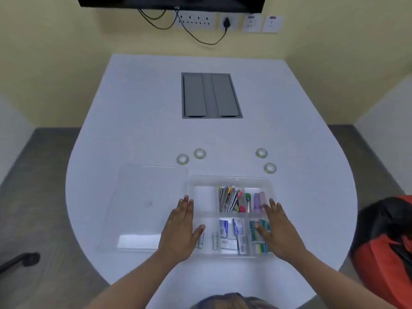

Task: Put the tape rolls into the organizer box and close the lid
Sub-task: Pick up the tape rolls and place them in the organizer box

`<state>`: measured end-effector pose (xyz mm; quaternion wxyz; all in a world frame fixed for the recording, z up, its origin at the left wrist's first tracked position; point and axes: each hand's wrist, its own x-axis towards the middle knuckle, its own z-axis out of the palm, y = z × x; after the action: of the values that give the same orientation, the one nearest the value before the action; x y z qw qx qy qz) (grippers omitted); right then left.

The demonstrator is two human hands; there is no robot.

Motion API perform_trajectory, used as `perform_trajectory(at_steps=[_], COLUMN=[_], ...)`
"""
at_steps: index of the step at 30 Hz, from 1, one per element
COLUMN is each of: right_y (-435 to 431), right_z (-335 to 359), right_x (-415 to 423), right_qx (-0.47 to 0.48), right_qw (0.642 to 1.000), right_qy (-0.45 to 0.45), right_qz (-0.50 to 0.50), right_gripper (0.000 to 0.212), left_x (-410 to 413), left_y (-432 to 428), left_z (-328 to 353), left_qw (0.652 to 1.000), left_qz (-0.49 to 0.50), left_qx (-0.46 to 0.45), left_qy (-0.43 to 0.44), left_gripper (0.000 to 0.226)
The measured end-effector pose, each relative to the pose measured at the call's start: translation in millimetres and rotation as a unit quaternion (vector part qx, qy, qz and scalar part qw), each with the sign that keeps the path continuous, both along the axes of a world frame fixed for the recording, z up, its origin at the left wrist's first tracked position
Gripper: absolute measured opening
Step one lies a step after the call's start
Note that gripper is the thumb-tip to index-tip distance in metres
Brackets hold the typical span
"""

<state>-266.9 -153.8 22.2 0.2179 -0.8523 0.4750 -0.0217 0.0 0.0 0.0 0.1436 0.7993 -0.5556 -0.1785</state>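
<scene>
A clear organizer box (229, 180) with several compartments stands open near the table's front edge, holding clips, markers and small packets. Its back left compartment (204, 198) looks bare. The clear lid (145, 197) lies flat to the left of the box. Several clear tape rolls lie behind the box: two at back left (182, 159) (200, 153) and two at back right (261, 153) (270, 168). My left hand (180, 228) hovers flat over the box's left edge. My right hand (278, 230) is spread over the box's right side. Neither hand holds anything.
A grey cable hatch (210, 95) is set into the white table (312, 175) farther back. Another person in a red top (385, 248) sits at the right edge. Wall sockets and cables (200, 21) are on the far wall.
</scene>
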Motion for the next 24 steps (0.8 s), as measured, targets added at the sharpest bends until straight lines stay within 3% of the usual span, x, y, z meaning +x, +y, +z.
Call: perform_trajectory(at_steps=[5,17,24], right_y=[4.3,5.4,-23.8], right_z=[-9.1,-13.8,-9.1], right_x=[-2.0,7.3,2.8], right_qx=[0.07,0.062,0.008], right_qw=[0.995,0.991,0.996], right_qy=[0.057,0.06,-0.012], right_qz=[-0.049,-0.104,-0.086], right_gripper=[0.073,0.064,0.045], left_x=[14.3,48.9,64.5], left_y=[7.0,-5.3,-24.9], left_z=[-9.6,-14.9,-19.1], left_qw=[0.997,0.999,0.998], left_qz=[-0.023,-0.019,0.048], left_qx=[0.076,0.019,-0.022], left_qy=[0.025,0.039,0.026], left_gripper=[0.074,0.073,0.063])
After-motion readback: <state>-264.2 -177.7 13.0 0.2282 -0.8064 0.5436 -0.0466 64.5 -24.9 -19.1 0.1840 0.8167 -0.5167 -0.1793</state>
